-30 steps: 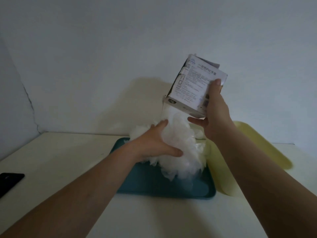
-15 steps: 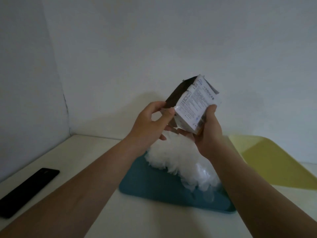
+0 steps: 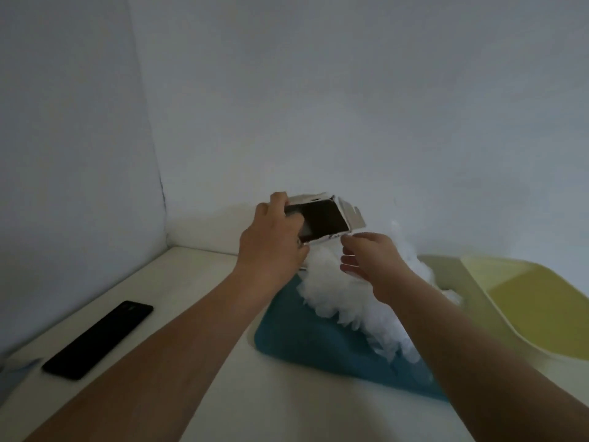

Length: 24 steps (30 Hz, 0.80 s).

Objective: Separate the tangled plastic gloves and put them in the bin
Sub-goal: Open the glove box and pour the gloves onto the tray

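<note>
On the near side of the teal tray point(image 3: 306, 349), the white table point(image 3: 191, 397) shows as a wide band, and both bare forearms cross it toward the tray. The tray's near left corner is rounded, and its near edge runs to the right under the right forearm. Well apart to the left of the tray lies a black phone point(image 3: 98, 339), flat and turned on a slant. White table surface shows between the phone and the tray, and the left forearm passes over this part. At the far left border of the view, just beside the phone, a pale blue thing point(image 3: 17, 370) is seen only in part.

The plastic gloves point(image 3: 338, 301) lie in one white tangled heap on the far right part of the tray; the near left part of the tray is uncovered. The heap's ragged edge hangs toward the tray's right side. Just beside the tray on the right stands the yellow bin point(image 3: 541, 317), with its rounded rim turned to the heap; a few gloves reach toward this rim.

Above the tray's far edge, the left hand point(image 3: 271, 247) grips a white cardboard box point(image 3: 322, 220), with fingers curled over its upper left edge. The dark open mouth of the box faces the camera, with flaps spread on its right. The right hand point(image 3: 373, 260) hovers over the heap, fingers loosely bent, with its forefinger at the box's lower right corner; whether it pinches the flap I cannot tell. Behind the tray, the table ends at the pale wall point(image 3: 350, 106).
</note>
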Available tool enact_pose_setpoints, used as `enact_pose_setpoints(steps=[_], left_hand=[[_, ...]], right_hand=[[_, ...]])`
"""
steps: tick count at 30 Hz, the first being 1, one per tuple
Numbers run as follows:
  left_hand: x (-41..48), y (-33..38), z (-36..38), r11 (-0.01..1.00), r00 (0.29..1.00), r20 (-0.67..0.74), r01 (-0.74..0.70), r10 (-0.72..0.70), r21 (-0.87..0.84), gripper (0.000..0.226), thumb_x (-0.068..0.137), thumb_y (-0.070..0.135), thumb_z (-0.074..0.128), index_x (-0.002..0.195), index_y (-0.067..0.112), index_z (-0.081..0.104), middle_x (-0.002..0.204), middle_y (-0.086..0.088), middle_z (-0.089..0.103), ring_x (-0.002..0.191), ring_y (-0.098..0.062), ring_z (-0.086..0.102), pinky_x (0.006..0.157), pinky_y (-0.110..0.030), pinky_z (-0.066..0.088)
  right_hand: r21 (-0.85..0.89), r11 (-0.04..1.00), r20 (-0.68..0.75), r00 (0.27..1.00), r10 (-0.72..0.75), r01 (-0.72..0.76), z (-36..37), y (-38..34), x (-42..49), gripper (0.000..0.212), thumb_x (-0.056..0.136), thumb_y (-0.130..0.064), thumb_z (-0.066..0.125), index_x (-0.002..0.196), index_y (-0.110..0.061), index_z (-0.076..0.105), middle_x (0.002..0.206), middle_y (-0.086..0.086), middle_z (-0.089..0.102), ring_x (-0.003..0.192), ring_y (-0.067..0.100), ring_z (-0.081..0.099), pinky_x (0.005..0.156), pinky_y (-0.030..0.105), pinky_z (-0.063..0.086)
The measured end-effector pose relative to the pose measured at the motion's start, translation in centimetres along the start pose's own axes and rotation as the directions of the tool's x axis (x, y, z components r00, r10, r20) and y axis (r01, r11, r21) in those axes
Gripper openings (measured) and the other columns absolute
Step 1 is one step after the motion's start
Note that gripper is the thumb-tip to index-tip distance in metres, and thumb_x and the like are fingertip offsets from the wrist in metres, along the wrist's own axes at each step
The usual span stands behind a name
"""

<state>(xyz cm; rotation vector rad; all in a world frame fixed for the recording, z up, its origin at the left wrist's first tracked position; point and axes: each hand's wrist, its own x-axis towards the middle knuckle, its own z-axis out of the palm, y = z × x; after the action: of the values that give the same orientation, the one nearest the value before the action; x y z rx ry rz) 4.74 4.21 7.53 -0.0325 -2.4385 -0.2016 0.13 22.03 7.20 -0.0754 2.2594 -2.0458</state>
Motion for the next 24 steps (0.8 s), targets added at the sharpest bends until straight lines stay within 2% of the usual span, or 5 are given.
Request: enact_pose_setpoints(steps=[3, 7, 11, 16, 24], left_hand=[[-0.4, -1.8, 0.9, 0.985, 0.991, 0.068, 0.108, -0.118, 0.133, 0.035, 0.093, 0.048, 0.073, 0.105, 0.020, 0.056, 0.132, -0.004, 0.039, 0.112, -0.021, 0.046, 0.070, -0.033, 0.044], [-1.5, -5.3, 2.8, 0.943, 0.945, 0.187, 0.220, -0.270, 0.249, 0.046, 0.094, 0.055, 0.069, 0.117, 0.017, 0.060, 0.127, -0.007, 0.038, 0.110, -0.025, 0.048, 0.069, -0.036, 0.043], [-2.4, -7.3, 4.8, 0.904, 0.864, 0.300, 0.327, -0.404, 0.275, 0.057, 0.097, 0.059, 0.059, 0.132, 0.014, 0.056, 0.132, -0.010, 0.039, 0.113, -0.029, 0.053, 0.073, -0.038, 0.043], [-1.7, -7.7, 4.7, 0.902, 0.854, 0.327, 0.312, -0.404, 0.300, 0.084, 0.092, 0.053, 0.069, 0.158, 0.020, 0.028, 0.169, -0.014, 0.004, 0.128, -0.036, 0.050, 0.078, -0.040, 0.046], [-3.8, 1.5, 6.4, 0.946, 0.902, 0.421, 0.050, 0.094, -0.319, 0.055, 0.091, 0.055, 0.069, 0.139, 0.031, 0.058, 0.155, 0.014, 0.037, 0.129, -0.014, 0.053, 0.106, -0.034, 0.046]], right_hand=[[-0.341, 0.914, 0.078, 0.975, -0.208, 0.222, 2.1, 0.7, -0.6, 0.011, 0.100, -0.025, 0.063, 0.095, -0.020, 0.072, 0.103, 0.014, 0.072, 0.096, 0.033, 0.071, 0.088, 0.045, 0.062], [-0.704, 0.522, 0.201, 0.840, -0.504, 0.482, 2.5, 0.9, -1.9, 0.029, 0.098, -0.044, 0.061, 0.116, -0.026, 0.074, 0.121, -0.005, 0.069, 0.109, 0.015, 0.063, 0.094, 0.034, 0.054], [-0.981, -0.039, 0.191, 0.915, -0.355, 0.190, -0.3, 0.8, -3.3, 0.065, 0.089, -0.073, 0.052, 0.142, -0.036, 0.050, 0.149, 0.004, 0.044, 0.137, 0.031, 0.037, 0.104, 0.050, 0.043], [-0.981, 0.158, 0.114, 0.993, 0.014, 0.110, -3.5, 3.3, -1.7, 0.101, 0.083, -0.076, 0.062, 0.160, -0.043, 0.005, 0.171, 0.010, -0.009, 0.154, 0.050, -0.010, 0.117, 0.072, 0.024], [-0.864, 0.473, 0.074, 0.972, -0.222, 0.174, -4.9, 7.6, 1.5, 0.073, 0.093, -0.061, 0.058, 0.157, -0.037, 0.032, 0.166, 0.002, 0.028, 0.153, 0.031, 0.022, 0.118, 0.054, 0.034]])
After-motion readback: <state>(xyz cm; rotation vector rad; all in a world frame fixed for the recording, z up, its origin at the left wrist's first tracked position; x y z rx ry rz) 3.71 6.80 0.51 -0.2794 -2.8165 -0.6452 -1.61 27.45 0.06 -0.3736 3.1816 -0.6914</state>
